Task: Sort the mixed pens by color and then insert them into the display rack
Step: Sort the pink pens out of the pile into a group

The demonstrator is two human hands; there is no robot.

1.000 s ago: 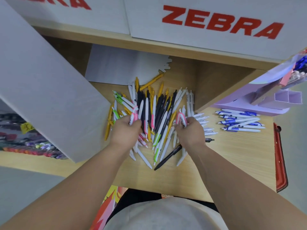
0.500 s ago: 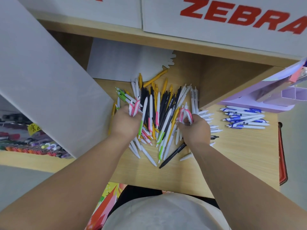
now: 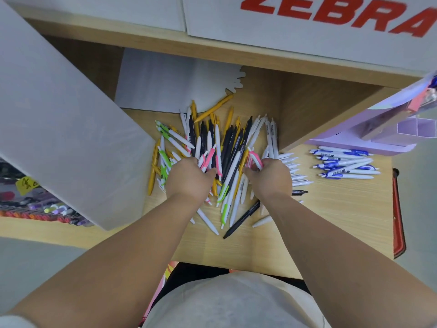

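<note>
Tabletop: pale wood-grain laminate (image 3: 343, 216), smooth and matte, set under a shelf of the same wood.
Pen heap: a loose heap of slim plastic click pens (image 3: 228, 143) lies at the middle of the tabletop, reaching back to its far edge. The barrels cross and fan out: glossy white, matte black and mustard yellow, with some white ones bearing lime-green or pink clips.
Left hand: the left hand (image 3: 189, 178) rests on the heap's left side, fingers curled round a few pink-clipped white pens (image 3: 209, 157) whose ends stick out past the knuckles.
Right hand: the right hand (image 3: 272, 178) sits on the heap's right side, fingers closed on a second pink-clipped bunch (image 3: 255, 158).
Sorted group: blue-clipped white pens (image 3: 345, 164) lie side by side near the right edge, well apart from the heap.
Rack: a lilac cardboard display rack (image 3: 369, 140) with square compartments stands at the far right corner, just behind the blue group.
Stray pen: one black pen (image 3: 241, 220) lies slanted toward the near edge.
Board: a flat white board (image 3: 59, 129) leans across the left edge.
Sign: a white panel with red ZEBRA lettering (image 3: 331, 20) runs above the shelf.
</note>
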